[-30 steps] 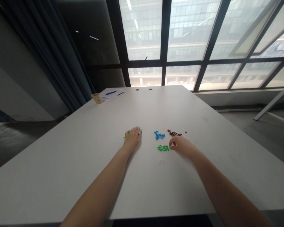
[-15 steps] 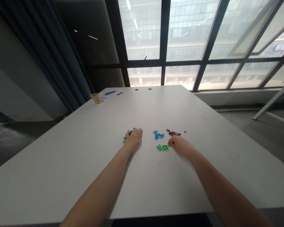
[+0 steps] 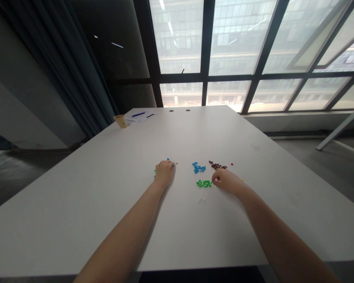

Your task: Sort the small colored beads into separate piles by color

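Tiny coloured blocks [image 3: 203,183] are spread across the smooth white tabletop [image 3: 106,204] right in front of me, little rectangular bits that look like plastic. My left hand [image 3: 164,174] is down, palm to the table, with the fingers curled over a small scatter of them. A blue block [image 3: 168,159] pokes out past my fingers and a green block [image 3: 155,171] shows at the outer edge, but I can't tell whether this hand has hold of anything. Over to the right, my right hand [image 3: 227,181] is low on the table, thumb and fingertips drawn close together just beside the green heap [image 3: 203,183], and whether there's a piece between them, I can't tell. Above that heap sit the blue heap [image 3: 198,168] and the maroon heap [image 3: 216,166], with a lone red block [image 3: 231,164] off to the side. A few pale blocks [image 3: 202,200] lie nearer me. Far up the table, there's a tan paper cup [image 3: 120,121] beside some sheets of paper [image 3: 139,117] with a blue pen [image 3: 138,114] on them.
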Demonstrator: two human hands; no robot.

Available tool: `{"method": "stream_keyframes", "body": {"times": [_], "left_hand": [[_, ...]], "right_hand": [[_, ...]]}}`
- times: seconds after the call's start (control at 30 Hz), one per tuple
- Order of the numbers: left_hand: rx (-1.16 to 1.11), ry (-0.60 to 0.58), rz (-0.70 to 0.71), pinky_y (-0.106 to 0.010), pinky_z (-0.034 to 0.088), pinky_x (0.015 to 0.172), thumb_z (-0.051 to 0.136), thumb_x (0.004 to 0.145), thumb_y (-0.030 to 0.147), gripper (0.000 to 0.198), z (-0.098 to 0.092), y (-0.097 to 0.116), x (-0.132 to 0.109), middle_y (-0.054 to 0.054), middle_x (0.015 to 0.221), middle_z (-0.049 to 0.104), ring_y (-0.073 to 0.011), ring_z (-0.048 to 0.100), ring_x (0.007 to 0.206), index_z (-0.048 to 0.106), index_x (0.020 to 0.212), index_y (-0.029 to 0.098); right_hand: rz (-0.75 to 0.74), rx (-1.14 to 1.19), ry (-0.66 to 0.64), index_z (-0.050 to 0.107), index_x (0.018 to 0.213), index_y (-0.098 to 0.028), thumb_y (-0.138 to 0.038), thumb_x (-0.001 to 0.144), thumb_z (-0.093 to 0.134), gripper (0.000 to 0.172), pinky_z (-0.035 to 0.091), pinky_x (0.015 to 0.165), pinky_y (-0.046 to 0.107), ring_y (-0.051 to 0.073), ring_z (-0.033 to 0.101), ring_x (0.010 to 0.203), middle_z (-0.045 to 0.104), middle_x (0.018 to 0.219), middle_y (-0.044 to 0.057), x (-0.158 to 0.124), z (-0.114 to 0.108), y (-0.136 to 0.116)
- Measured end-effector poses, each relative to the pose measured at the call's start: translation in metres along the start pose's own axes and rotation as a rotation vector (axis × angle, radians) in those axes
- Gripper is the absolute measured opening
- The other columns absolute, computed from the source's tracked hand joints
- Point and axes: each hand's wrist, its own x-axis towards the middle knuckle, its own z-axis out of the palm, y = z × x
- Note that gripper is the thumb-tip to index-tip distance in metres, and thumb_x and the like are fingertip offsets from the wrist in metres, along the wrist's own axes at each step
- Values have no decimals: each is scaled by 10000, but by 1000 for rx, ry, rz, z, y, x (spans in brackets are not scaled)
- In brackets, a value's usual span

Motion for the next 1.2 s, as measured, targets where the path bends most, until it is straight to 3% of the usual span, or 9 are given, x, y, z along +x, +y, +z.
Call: {"method": "stream_keyframes", "body": {"times": [0.27, 0.53, 0.8, 0.97, 1.07, 1.2], "left_hand": [[-1, 7, -30, -375, 346, 770, 407, 807, 197, 203, -3, 4, -2, -71, 944, 623, -217, 504, 941, 597, 877, 202], [-4, -19, -52, -375, 339, 771, 406, 812, 204, 230, -4, 3, -3, -76, 977, 595, -223, 481, 977, 622, 888, 227], [-53, 32, -33, -379, 354, 784, 450, 787, 221, 167, -4, 3, -1, -72, 942, 615, -229, 496, 957, 610, 834, 205], [-280, 74, 70, -307, 405, 764, 478, 751, 203, 128, -11, 8, -2, -48, 825, 630, -177, 546, 822, 596, 796, 184], [-458, 92, 146, -291, 423, 751, 493, 741, 207, 107, -19, 20, -9, -30, 787, 620, -151, 546, 769, 588, 781, 182], [-781, 71, 146, -266, 445, 708, 500, 759, 247, 139, -23, 40, -17, -30, 806, 607, -126, 548, 754, 598, 832, 180]], "right_hand": [[-58, 44, -57, 684, 763, -194, -153, 688, 513, 191, 374, 625, 231, 132, 532, 666, 629, 758, 47, -2, 2, -5], [-51, 63, 15, 673, 766, -184, -173, 701, 508, 177, 361, 592, 223, 121, 508, 628, 607, 731, 41, 0, -2, -4], [-64, 75, 81, 666, 741, -182, -182, 707, 506, 164, 349, 592, 222, 115, 480, 612, 566, 680, 26, 0, -2, -5], [-74, 96, 114, 659, 735, -186, -201, 718, 501, 160, 348, 597, 223, 115, 477, 623, 545, 673, 19, 0, -2, -5], [-98, 119, 131, 657, 733, -180, -200, 726, 498, 161, 349, 602, 223, 110, 473, 613, 526, 657, 11, 0, -1, -8], [-168, 197, 219, 652, 789, -181, -195, 752, 493, 164, 357, 604, 222, 104, 467, 613, 507, 667, 3, 2, 3, -14]]}}
